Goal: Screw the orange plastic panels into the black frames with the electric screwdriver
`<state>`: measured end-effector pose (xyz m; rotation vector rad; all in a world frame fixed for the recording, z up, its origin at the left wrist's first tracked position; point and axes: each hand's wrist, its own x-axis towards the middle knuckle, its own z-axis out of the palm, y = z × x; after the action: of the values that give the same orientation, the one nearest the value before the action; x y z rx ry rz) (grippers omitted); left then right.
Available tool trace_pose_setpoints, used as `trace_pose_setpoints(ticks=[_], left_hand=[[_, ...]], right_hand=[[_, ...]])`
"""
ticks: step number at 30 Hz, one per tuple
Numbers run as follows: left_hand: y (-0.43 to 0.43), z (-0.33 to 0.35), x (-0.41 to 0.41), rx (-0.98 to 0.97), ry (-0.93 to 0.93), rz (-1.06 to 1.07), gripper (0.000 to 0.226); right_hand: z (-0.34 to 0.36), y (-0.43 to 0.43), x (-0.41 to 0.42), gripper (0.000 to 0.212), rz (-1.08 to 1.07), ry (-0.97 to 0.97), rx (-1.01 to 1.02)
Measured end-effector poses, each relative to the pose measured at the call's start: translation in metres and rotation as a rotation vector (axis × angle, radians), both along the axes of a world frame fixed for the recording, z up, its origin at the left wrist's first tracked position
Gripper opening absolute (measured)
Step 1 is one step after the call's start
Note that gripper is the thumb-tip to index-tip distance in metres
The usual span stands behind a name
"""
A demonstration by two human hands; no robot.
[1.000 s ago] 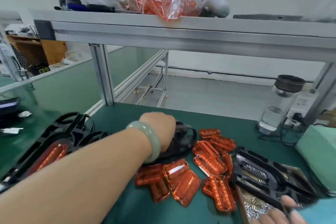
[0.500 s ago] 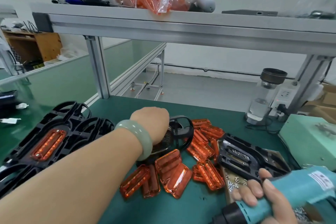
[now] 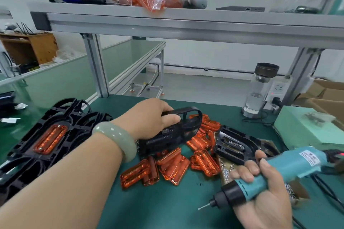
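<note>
My left hand grips a black frame over the orange panels in the middle of the bench; my right hand clutches the electric screwdriver near its front-right corner.

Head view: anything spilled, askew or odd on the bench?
Small screws lie scattered loose beside the right hand, and the orange panels sit in a jumbled, overlapping heap. Nothing looks damaged.

Hands: two are showing, left hand and right hand
Screwdrivers: one electric screwdriver is showing
Black frames: held frame and right frame are showing singly, plus one stack (uncountable)
Orange panels: one fitted panel is showing; loose pile is overlapping beyond counting
</note>
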<state>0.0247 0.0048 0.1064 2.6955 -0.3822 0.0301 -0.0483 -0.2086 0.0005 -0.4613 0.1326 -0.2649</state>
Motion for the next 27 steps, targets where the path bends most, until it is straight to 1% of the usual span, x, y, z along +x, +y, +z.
trace_pose_setpoints(ticks=[3,5,7,9,11,15,17,20,23,25,27], left_hand=[[-0.006,-0.013,-0.019,-0.152,-0.075,-0.001,0.034],[-0.007,-0.021,-0.035,-0.285,-0.082,0.004,0.027],[-0.007,-0.028,-0.049,-0.338,-0.123,0.026,0.022],[-0.008,-0.038,-0.061,-0.346,-0.204,0.07,0.032],[-0.011,-0.049,-0.072,-0.346,-0.27,0.117,0.038],[-0.018,-0.07,-0.096,-0.251,-0.443,0.129,0.031],[-0.021,-0.079,-0.106,-0.245,-0.548,0.108,0.025],[-0.024,-0.09,-0.118,-0.269,-0.667,0.102,0.023],[-0.025,-0.095,-0.126,-0.259,-0.714,0.087,0.024],[-0.024,-0.096,-0.131,-0.243,-0.693,0.07,0.026],[-0.023,-0.098,-0.136,-0.221,-0.632,0.058,0.033]], right_hand=[[0.001,-0.004,-0.002,0.014,-0.04,-0.023,-0.027],[0.0,-0.005,-0.002,0.009,-0.048,-0.028,-0.03],[0.0,-0.006,-0.001,0.01,-0.051,-0.024,-0.021],[0.001,-0.007,-0.001,0.013,-0.054,-0.025,-0.006],[0.003,-0.008,-0.002,0.015,-0.06,-0.031,0.007],[0.003,-0.009,-0.002,0.015,-0.059,-0.029,0.038],[0.004,-0.009,-0.002,0.015,-0.058,-0.024,0.048],[0.004,-0.01,-0.003,0.016,-0.057,-0.013,0.054],[0.003,-0.01,-0.004,0.015,-0.068,0.003,0.038],[0.004,-0.011,-0.005,0.016,-0.087,0.012,0.018],[0.005,-0.013,-0.004,0.017,-0.117,0.014,0.0]])
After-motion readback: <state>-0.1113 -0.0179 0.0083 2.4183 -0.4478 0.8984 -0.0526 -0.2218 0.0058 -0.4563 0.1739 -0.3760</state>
